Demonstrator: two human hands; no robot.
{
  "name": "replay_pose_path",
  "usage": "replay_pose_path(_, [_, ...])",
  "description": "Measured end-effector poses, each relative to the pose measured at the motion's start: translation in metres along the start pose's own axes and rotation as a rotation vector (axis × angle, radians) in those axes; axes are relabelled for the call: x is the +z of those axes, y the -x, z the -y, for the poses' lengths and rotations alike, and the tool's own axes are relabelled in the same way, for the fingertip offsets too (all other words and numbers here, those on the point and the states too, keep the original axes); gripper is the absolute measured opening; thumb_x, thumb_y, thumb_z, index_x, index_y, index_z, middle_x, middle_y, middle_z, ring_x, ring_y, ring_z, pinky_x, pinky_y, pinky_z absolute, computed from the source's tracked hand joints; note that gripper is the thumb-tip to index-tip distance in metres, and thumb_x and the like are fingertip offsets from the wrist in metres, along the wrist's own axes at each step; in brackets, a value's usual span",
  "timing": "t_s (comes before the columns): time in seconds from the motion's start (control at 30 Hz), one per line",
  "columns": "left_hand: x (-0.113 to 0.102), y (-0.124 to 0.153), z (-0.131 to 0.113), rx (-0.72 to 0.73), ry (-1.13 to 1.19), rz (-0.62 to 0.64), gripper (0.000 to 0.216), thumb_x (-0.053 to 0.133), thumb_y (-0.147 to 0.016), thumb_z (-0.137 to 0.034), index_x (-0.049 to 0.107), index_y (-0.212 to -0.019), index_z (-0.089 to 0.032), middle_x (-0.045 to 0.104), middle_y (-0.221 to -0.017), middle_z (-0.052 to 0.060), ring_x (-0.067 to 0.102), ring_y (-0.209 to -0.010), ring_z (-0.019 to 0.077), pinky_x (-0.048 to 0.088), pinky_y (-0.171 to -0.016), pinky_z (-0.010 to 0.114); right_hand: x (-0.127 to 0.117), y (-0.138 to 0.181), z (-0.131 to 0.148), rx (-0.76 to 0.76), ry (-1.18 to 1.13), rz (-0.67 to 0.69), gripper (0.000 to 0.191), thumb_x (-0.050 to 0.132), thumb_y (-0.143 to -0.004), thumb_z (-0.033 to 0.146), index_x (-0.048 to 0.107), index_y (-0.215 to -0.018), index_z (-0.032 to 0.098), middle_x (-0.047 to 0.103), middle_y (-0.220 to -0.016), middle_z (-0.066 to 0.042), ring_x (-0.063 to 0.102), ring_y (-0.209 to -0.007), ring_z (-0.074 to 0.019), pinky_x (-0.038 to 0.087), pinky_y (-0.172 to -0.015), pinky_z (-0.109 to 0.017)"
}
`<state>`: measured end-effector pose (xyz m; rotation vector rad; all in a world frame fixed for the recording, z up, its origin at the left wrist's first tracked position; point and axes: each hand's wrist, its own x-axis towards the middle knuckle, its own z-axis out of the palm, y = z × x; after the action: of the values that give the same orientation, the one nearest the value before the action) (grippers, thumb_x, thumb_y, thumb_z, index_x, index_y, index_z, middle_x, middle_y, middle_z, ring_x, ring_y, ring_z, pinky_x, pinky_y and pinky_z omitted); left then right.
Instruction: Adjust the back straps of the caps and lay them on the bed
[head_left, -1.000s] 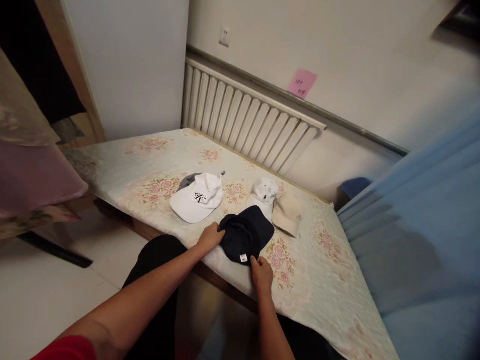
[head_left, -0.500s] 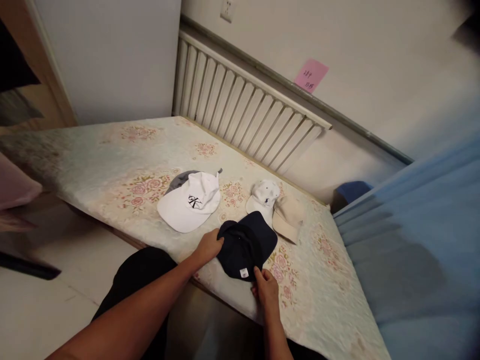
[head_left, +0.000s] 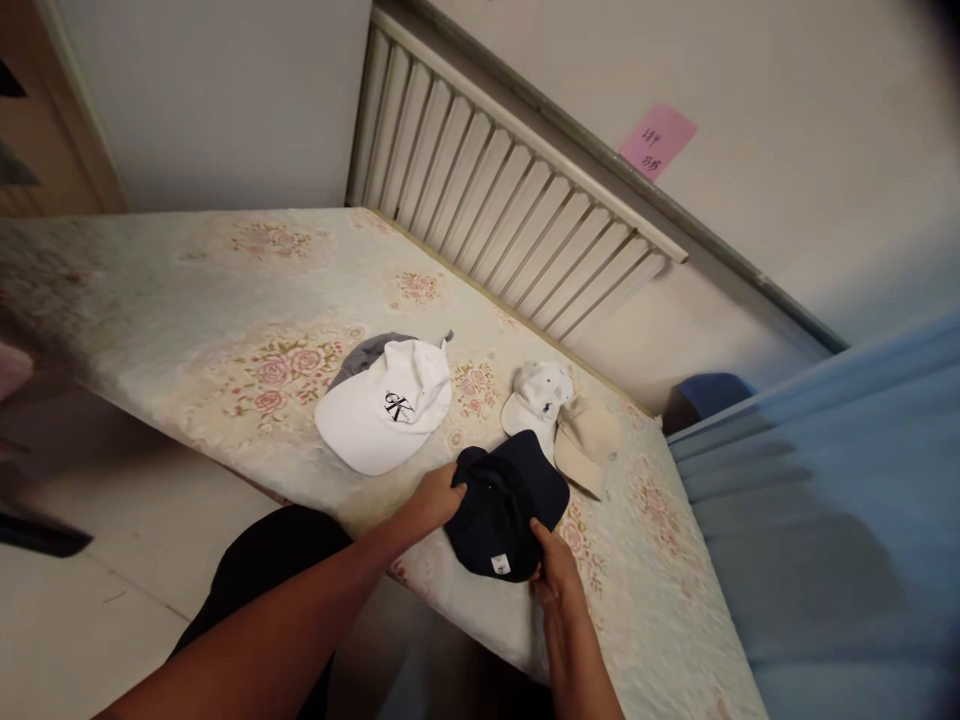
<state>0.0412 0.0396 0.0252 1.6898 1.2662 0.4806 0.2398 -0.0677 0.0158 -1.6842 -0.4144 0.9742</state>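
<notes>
Between my two hands is a dark navy baseball cap (head_left: pixel 495 515), its inside facing me and a small white label showing. My left hand (head_left: pixel 439 497) pinches its left edge. My right hand (head_left: pixel 556 562) grips the right edge, thumb on the inner side and fingers underneath. Left of it lies a white cap (head_left: pixel 397 405) with black letters, partly covering a grey cap (head_left: pixel 364 358). Beyond the navy cap are a white cap with a small dark logo (head_left: pixel 541 390) and a beige cap (head_left: pixel 587 440), side by side.
The caps rest on a bed (head_left: pixel 187 330) with a pale floral cover. A radiator (head_left: pixel 495 180) runs along the wall behind it, with a pink paper note (head_left: pixel 658 140) above. A blue curtain (head_left: pixel 817 520) hangs at the right.
My right hand has moved up along the navy cap's right edge. The left hand keeps its hold. The whole view has shifted slightly.
</notes>
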Motion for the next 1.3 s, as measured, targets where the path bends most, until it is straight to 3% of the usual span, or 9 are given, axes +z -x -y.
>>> replay_pose_path(0.1, [0.000, 0.000, -0.001, 0.015, 0.057, 0.002, 0.029, 0.051, -0.081, -0.018, 0.062, -0.107, -0.015, 0.067, -0.109, 0.009, 0.060, -0.101, 0.0213, 0.044, -0.085, 0.026, -0.004, -0.005, 0.010, -0.163, -0.020, -0.077, 0.036, 0.070, -0.060, 0.040, 0.064, -0.083, 0.014, 0.070, -0.067, -0.004, 0.065, -0.061, -0.0208, 0.051, -0.051, -0.029])
replay_pose_path(0.17, [0.001, -0.001, -0.001, 0.046, 0.097, -0.002, 0.030, 0.051, -0.080, -0.017, 0.062, -0.107, -0.016, 0.067, -0.109, 0.007, 0.061, -0.100, 0.0204, 0.044, -0.084, 0.026, -0.007, -0.005, 0.023, -0.260, 0.034, -0.179, 0.043, 0.067, -0.064, 0.042, 0.066, -0.094, 0.012, 0.072, -0.082, -0.007, 0.067, -0.077, -0.0241, 0.053, -0.064, -0.032])
replay_pose_path(0.33, [0.009, -0.007, 0.000, 0.110, 0.123, -0.043, 0.025, 0.051, -0.081, -0.021, 0.062, -0.103, -0.015, 0.068, -0.103, 0.007, 0.062, -0.093, 0.0189, 0.044, -0.080, 0.025, -0.010, 0.005, 0.067, -0.487, 0.280, -0.312, 0.050, 0.059, -0.073, 0.049, 0.065, -0.106, 0.013, 0.070, -0.101, -0.009, 0.062, -0.095, -0.0261, 0.049, -0.076, -0.033])
replay_pose_path(0.5, [0.015, -0.009, 0.000, 0.139, 0.046, -0.070, 0.021, 0.050, -0.082, -0.029, 0.061, -0.094, -0.016, 0.068, -0.093, 0.008, 0.062, -0.086, 0.0195, 0.043, -0.072, 0.026, -0.006, 0.005, 0.083, -0.651, 0.508, -0.405, 0.050, 0.052, -0.077, 0.052, 0.067, -0.103, 0.011, 0.069, -0.093, -0.011, 0.060, -0.089, -0.0265, 0.045, -0.074, -0.033])
replay_pose_path(0.67, [0.013, -0.004, -0.002, 0.127, -0.083, -0.110, 0.018, 0.047, -0.083, -0.030, 0.057, -0.091, -0.017, 0.067, -0.091, 0.010, 0.062, -0.086, 0.0215, 0.042, -0.073, 0.028, -0.004, 0.003, 0.073, -0.727, 0.640, -0.470, 0.046, 0.046, -0.078, 0.052, 0.067, -0.089, 0.013, 0.068, -0.077, -0.010, 0.059, -0.075, -0.0250, 0.043, -0.066, -0.032])
replay_pose_path(0.83, [0.011, -0.002, -0.001, 0.073, -0.127, -0.079, 0.020, 0.046, -0.079, -0.024, 0.054, -0.097, -0.017, 0.066, -0.093, 0.011, 0.062, -0.088, 0.0235, 0.043, -0.071, 0.029, -0.009, 0.003, 0.066, -0.836, 0.767, -0.449, 0.048, 0.043, -0.080, 0.056, 0.066, -0.079, 0.014, 0.064, -0.067, -0.010, 0.057, -0.064, -0.0233, 0.042, -0.063, -0.032])
replay_pose_path(1.07, [0.006, 0.002, -0.003, 0.095, -0.133, -0.033, 0.020, 0.045, -0.079, -0.020, 0.056, -0.095, -0.018, 0.067, -0.096, 0.010, 0.062, -0.089, 0.0228, 0.044, -0.073, 0.029, -0.012, 0.001, 0.051, -0.811, 0.733, -0.301, 0.048, 0.048, -0.080, 0.053, 0.067, -0.094, 0.012, 0.069, -0.081, -0.012, 0.062, -0.075, -0.0255, 0.046, -0.068, -0.032])
replay_pose_path(1.3, [0.005, 0.004, -0.002, 0.096, -0.203, -0.028, 0.023, 0.041, -0.080, -0.018, 0.057, -0.096, -0.018, 0.067, -0.096, 0.012, 0.063, -0.089, 0.0238, 0.044, -0.073, 0.031, -0.017, 0.004, 0.045, -0.718, 0.702, -0.307, 0.050, 0.052, -0.075, 0.052, 0.067, -0.103, 0.013, 0.071, -0.096, -0.013, 0.063, -0.089, -0.0290, 0.046, -0.079, -0.036])
